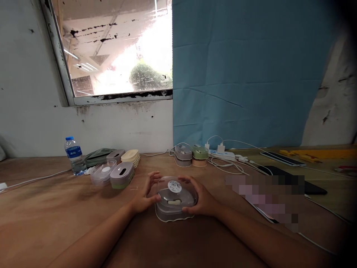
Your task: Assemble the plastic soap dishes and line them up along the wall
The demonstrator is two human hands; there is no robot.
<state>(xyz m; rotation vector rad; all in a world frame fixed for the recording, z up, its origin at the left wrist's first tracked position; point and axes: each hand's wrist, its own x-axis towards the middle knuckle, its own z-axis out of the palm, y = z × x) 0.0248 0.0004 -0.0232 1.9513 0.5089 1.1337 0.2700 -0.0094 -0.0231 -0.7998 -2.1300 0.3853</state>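
A grey plastic box with a clear domed cover rests on the brown table in front of me. On the cover is a round white label, and a pale oval piece shows through beneath it. My right hand wraps round the right side, thumb in front and fingers over the back corner. At the left side, my left hand curves about the cover. Its thumb presses the left edge and its fingertips meet the back left corner.
Left of the hands are a slotted box, a clear lid, cream pieces in a stack and a water bottle. Stacked boxes stand behind. Cables, a power strip, a phone and a black flat object lie right.
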